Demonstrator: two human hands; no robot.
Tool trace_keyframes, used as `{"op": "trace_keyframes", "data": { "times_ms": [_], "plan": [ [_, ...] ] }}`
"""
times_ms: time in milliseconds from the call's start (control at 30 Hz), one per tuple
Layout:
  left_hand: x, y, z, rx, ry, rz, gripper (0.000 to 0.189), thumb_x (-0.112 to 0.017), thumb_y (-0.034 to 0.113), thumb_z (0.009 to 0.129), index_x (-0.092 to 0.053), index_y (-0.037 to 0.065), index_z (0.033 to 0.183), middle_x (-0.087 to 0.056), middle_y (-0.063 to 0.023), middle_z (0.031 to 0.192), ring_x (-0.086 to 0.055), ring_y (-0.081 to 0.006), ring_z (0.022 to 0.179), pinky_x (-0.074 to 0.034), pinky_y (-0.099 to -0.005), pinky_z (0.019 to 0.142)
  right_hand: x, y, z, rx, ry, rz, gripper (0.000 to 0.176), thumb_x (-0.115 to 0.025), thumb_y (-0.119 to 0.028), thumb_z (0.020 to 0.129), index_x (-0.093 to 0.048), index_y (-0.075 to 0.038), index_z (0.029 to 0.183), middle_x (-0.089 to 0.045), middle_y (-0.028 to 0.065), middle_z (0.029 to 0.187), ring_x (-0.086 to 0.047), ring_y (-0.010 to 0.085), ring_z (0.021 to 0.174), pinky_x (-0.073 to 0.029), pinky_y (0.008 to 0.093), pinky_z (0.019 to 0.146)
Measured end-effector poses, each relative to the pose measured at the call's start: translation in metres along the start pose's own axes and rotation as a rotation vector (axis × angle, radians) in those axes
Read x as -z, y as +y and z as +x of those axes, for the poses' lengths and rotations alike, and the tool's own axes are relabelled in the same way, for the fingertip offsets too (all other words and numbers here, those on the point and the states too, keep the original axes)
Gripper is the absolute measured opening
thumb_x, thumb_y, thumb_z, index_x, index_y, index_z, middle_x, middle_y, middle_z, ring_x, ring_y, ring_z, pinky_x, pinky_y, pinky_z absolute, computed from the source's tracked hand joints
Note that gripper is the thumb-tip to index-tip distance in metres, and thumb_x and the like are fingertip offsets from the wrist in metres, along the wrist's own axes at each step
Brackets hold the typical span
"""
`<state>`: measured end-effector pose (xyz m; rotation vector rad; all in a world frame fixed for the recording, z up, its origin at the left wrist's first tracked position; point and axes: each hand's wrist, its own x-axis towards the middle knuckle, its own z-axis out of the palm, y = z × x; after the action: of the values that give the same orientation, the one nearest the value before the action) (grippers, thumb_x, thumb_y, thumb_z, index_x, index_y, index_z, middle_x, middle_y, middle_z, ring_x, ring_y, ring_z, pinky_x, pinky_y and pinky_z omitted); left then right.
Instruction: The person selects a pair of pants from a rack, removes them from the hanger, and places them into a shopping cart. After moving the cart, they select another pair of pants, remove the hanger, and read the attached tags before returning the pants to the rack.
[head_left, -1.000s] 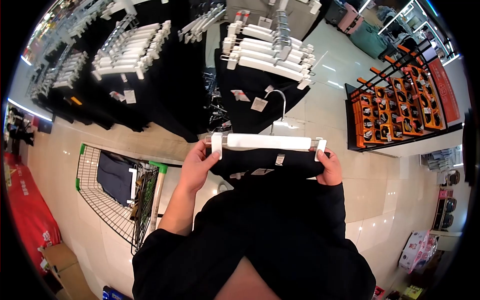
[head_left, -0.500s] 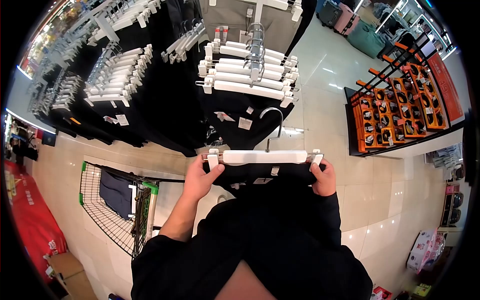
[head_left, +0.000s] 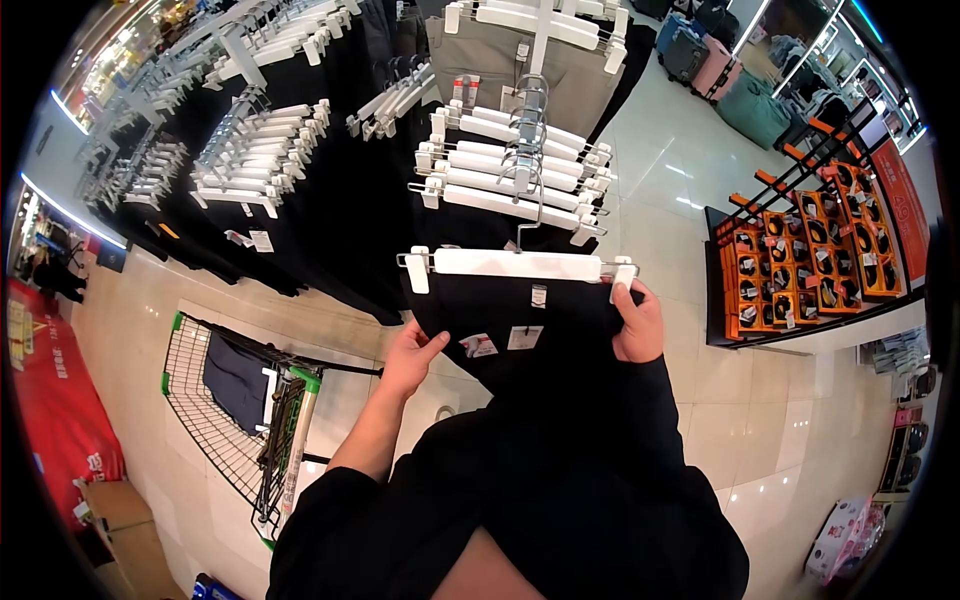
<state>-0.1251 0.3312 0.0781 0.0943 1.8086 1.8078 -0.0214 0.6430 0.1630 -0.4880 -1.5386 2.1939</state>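
Note:
A white clip hanger (head_left: 520,264) carries dark trousers (head_left: 560,318) with paper tags at the waistband. My right hand (head_left: 638,325) is closed at the hanger's right end, thumb on the white clip and fingers partly behind the cloth. Lower down on the other side, my left hand (head_left: 408,360) pinches the left edge of the trousers between thumb and fingers. The hanger's metal hook reaches up to the end of the display arm (head_left: 524,165), where several white hangers (head_left: 510,200) with dark garments hang just beyond.
More racks of trousers on white hangers (head_left: 262,150) stand at the left. A wire shopping cart (head_left: 190,375) with a dark folded garment (head_left: 238,382) is at my lower left. To the right stands a display of orange boxes (head_left: 785,265), with suitcases (head_left: 712,70) farther back.
The hanger has moved away from me and up to the display arm. My left hand has left the hanger's left clip and now grips the trousers' edge lower down. My right hand stays at its clip.

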Motion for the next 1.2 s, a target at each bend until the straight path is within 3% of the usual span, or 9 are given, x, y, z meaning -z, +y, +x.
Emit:
{"op": "trace_keyframes", "data": {
  "times_ms": [233, 333, 433, 633, 767, 867, 967, 1100, 1200],
  "plan": [
    [0.000, -0.013, 0.001, -0.105, 0.035, -0.267, 0.019, -0.062, 0.011, 0.096, -0.063, 0.002, 0.113, -0.066, 0.0012, 0.096, -0.056, -0.0047, 0.087, -0.045, -0.0221, 0.083, 0.002, 0.024, 0.018, -0.050, -0.036, 0.068, 0.030, -0.068, -0.021, 0.093, -0.063, 0.004, 0.109, -0.061, 0.0017, 0.088, -0.057, 0.0102, 0.082, -0.046, 0.0242, 0.079],
    [0.002, -0.033, 0.005, -0.062, 0.018, -0.366, 0.021, -0.063, 0.011, 0.095, -0.063, 0.002, 0.113, -0.067, -0.0002, 0.100, -0.059, -0.0064, 0.091, -0.045, -0.0239, 0.087, 0.008, 0.036, 0.021, -0.091, -0.073, 0.084, 0.037, -0.066, -0.025, 0.095, -0.060, 0.006, 0.114, -0.065, 0.0128, 0.109, -0.063, 0.0196, 0.101, -0.048, 0.0314, 0.092],
    [0.002, -0.054, 0.005, 0.085, -0.071, -0.341, 0.029, -0.067, 0.013, 0.093, -0.062, 0.002, 0.119, -0.067, -0.0042, 0.114, -0.060, -0.0106, 0.101, -0.044, -0.0266, 0.094, 0.003, 0.040, 0.020, -0.106, -0.098, 0.111, 0.038, -0.065, -0.024, 0.095, -0.058, 0.005, 0.117, -0.065, 0.0128, 0.112, -0.063, 0.0201, 0.102, -0.048, 0.0321, 0.092],
    [-0.007, -0.071, -0.002, 0.204, -0.083, -0.358, 0.030, -0.062, 0.018, 0.097, -0.060, 0.002, 0.121, -0.066, -0.0038, 0.115, -0.060, -0.0116, 0.104, -0.045, -0.0278, 0.094, 0.004, 0.047, 0.014, -0.153, -0.098, 0.182, 0.035, -0.062, -0.018, 0.097, -0.056, 0.005, 0.122, -0.065, 0.0114, 0.114, -0.062, 0.0178, 0.105, -0.047, 0.0301, 0.096],
    [-0.001, -0.070, -0.005, 0.248, -0.036, -0.390, 0.028, -0.055, 0.021, 0.100, -0.059, 0.005, 0.123, -0.066, -0.0029, 0.114, -0.061, -0.0130, 0.102, -0.047, -0.0303, 0.093, 0.028, 0.083, 0.006, -0.102, -0.066, -0.025, 0.046, -0.064, -0.022, 0.095, -0.051, 0.004, 0.130, -0.063, 0.0110, 0.120, -0.059, 0.0188, 0.111, -0.042, 0.0300, 0.100],
    [0.006, -0.069, -0.006, 0.254, -0.022, -0.403, 0.027, -0.052, 0.020, 0.102, -0.059, 0.006, 0.123, -0.066, -0.0029, 0.115, -0.062, -0.0135, 0.101, -0.048, -0.0318, 0.090, 0.031, 0.093, -0.011, -0.202, -0.062, -0.084, 0.057, -0.064, -0.033, 0.095, -0.046, 0.003, 0.135, -0.058, 0.0121, 0.128, -0.054, 0.0206, 0.120, -0.039, 0.0346, 0.103],
    [0.013, -0.071, -0.011, 0.286, -0.045, -0.545, 0.027, -0.051, 0.019, 0.102, -0.058, 0.006, 0.124, -0.066, -0.0033, 0.116, -0.063, -0.0140, 0.102, -0.048, -0.0317, 0.089, 0.038, 0.111, -0.036, -0.478, 0.169, -0.198, 0.076, -0.061, -0.051, 0.092, -0.037, -0.003, 0.145, -0.047, 0.0135, 0.143, -0.042, 0.0305, 0.133, -0.034, 0.0453, 0.106],
    [0.019, -0.080, -0.012, 0.259, -0.110, -0.595, 0.027, -0.051, 0.018, 0.101, -0.056, 0.007, 0.126, -0.066, -0.0034, 0.117, -0.063, -0.0137, 0.103, -0.049, -0.0305, 0.089, 0.053, 0.137, -0.067, -0.627, 0.151, -0.396, 0.062, -0.061, -0.044, 0.093, -0.047, -0.002, 0.137, -0.056, 0.0111, 0.133, -0.054, 0.0271, 0.121, -0.042, 0.0404, 0.099],
    [0.023, -0.090, -0.009, 0.261, -0.117, -0.569, 0.027, -0.052, 0.018, 0.101, -0.056, 0.007, 0.125, -0.066, -0.0030, 0.118, -0.064, -0.0135, 0.104, -0.050, -0.0299, 0.089, 0.061, 0.147, -0.097, -0.663, -0.132, -0.758, 0.057, -0.060, -0.046, 0.094, -0.057, 0.000, 0.127, -0.063, 0.0086, 0.111, -0.061, 0.0191, 0.099, -0.048, 0.0303, 0.082]
  ]
}}
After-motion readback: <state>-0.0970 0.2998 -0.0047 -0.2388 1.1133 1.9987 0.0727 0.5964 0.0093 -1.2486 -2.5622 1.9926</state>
